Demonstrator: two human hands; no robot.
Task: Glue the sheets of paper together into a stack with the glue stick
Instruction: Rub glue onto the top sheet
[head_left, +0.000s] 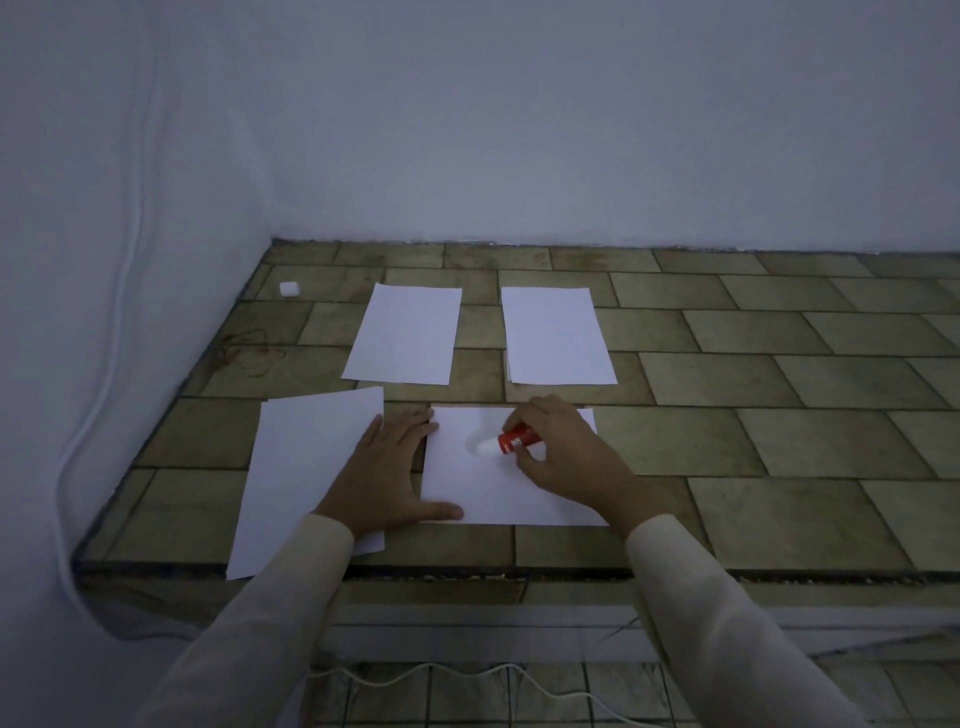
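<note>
A white sheet (498, 499) lies in front of me on the tiled counter. My right hand (566, 457) grips a red glue stick (514, 440), whose white tip rests on that sheet. My left hand (389, 473) lies flat with spread fingers on the sheet's left edge, its palm partly over a small pile of sheets (301, 467) at the near left. Farther back lie a single sheet (402, 335) and a pile of two or more sheets (556, 335).
A small white cap (289, 289) sits at the back left near the wall. White walls close the counter (779, 441) at the left and back. Its front edge drops off below my arms, and a white cable (467, 673) lies on the floor.
</note>
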